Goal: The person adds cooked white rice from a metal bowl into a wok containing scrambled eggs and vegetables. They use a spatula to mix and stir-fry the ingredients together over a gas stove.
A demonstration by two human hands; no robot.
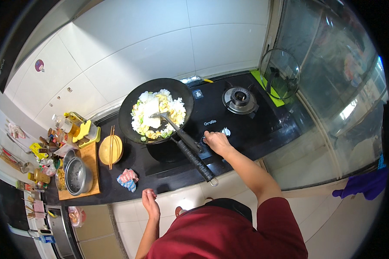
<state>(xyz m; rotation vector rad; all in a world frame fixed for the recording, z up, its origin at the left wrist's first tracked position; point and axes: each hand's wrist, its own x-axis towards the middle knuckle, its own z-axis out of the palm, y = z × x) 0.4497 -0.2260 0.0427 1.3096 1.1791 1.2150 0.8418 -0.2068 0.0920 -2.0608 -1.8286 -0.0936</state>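
Right hand [218,143] pinches stove knob [203,139] — left hand [151,203] half-curled, free — wok [183,87] holds rice [177,111], egg [164,103].

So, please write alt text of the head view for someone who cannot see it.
A person's right hand is at the control knobs of a black stove, beside a wok of rice mixed with yellow bits, a spatula in it. The left hand, loosely curled, is near a pink-and-blue cloth.

From the view's middle, the black table [110,184] bears a wooden board [90,152] at eight o'clock, crumpled cloth [127,178] likewise, yellow bowl [105,152] toward nine, and black hob [212,99] toward three.
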